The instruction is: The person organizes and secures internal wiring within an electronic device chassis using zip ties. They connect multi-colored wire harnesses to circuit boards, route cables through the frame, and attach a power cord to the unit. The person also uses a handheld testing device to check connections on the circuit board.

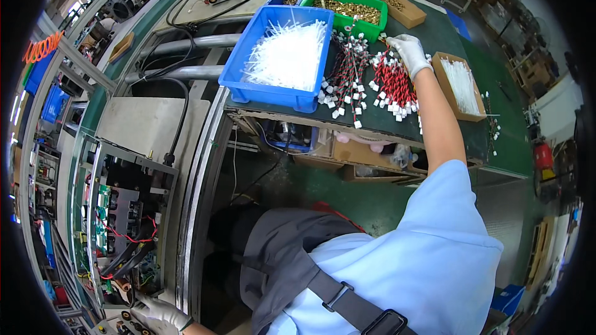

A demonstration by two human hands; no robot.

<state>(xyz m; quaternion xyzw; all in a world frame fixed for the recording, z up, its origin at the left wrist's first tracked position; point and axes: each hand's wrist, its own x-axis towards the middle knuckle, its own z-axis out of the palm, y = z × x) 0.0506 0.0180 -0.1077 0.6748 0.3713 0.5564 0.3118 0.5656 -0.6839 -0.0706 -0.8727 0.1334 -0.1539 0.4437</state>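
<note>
My right hand [406,53], in a white glove, reaches over the far end of a pile of red-and-black wire leads [394,84] with white plug ends. Its fingers are bent together, and the fingertips touch the leads' far ends. A second bunch of leads [352,65] lies just left of it. Down at the lower left, my gloved left hand [162,311] is at the near end of an open machine chassis [133,211] with circuit boards and cables. The fingers of that hand are partly hidden at the chassis edge, so their grip is unclear.
A blue bin [233,80] of white cable ties stands left of the leads. Behind are a green bin [380,15] of brass-coloured parts and smaller blue bins. An open carton [444,77] of white strips stands at right. A metal conveyor rail [202,198] runs beside the chassis.
</note>
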